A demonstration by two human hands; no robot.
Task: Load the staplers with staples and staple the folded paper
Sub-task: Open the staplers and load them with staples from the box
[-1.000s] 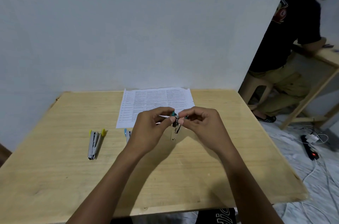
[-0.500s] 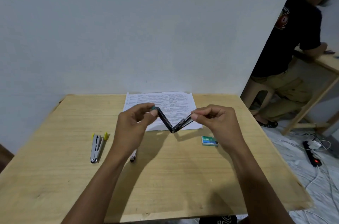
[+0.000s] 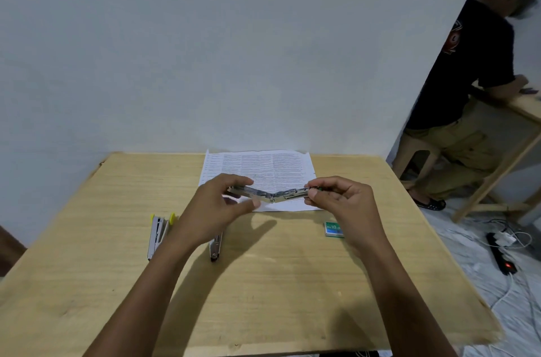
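Left hand (image 3: pixel 218 207) and right hand (image 3: pixel 341 201) are pinching ends of the open stapler (image 3: pixel 272 195), ideally keeping its tray level for loading

Dim light from above casts soft shadows on the table (image 3: pixel 263 298) (wide-angle edges bend, slight blur).

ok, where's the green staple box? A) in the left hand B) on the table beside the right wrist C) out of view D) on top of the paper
B: the green staple box lies on the table beside the wrist of the right hand, clear of the paper; the left hand and right hand both grip the opened stapler.
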